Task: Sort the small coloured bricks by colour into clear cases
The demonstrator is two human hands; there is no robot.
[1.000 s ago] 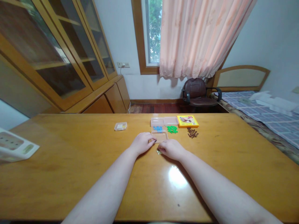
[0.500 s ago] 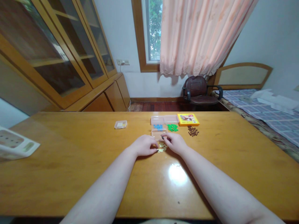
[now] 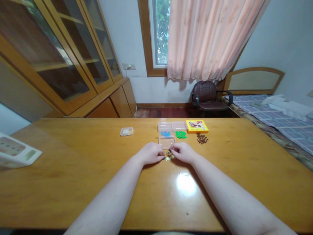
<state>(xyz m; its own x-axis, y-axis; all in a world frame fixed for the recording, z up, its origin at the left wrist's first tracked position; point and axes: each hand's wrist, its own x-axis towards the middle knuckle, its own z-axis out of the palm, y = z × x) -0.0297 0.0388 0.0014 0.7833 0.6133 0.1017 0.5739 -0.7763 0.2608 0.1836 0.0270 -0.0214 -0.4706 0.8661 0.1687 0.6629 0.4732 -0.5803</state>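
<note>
A small pile of cream-coloured pieces (image 3: 168, 159) lies on the table between my two hands. My left hand (image 3: 151, 153) rests at its left edge, fingers curled together and tips at the pieces; anything in them is too small to make out. From the right, my right hand (image 3: 184, 152) reaches over the pile with thumb and fingers pinched together at the pieces, and what they hold is hidden. Just beyond the hands stands a clear plastic box (image 3: 167, 142) with a few tiny light bits in it.
Behind the box lie blue pieces (image 3: 165, 134) and green pieces (image 3: 181, 134). Clear trays (image 3: 179, 126), a yellow box (image 3: 197, 126) and brown pieces (image 3: 202, 138) are farther back. A small clear case (image 3: 126, 131) sits left, a white object (image 3: 17, 151) at the far left.
My right hand has come down from the clear box's near edge to the cream pieces, which it now partly covers. The left hand has stayed almost in place.
</note>
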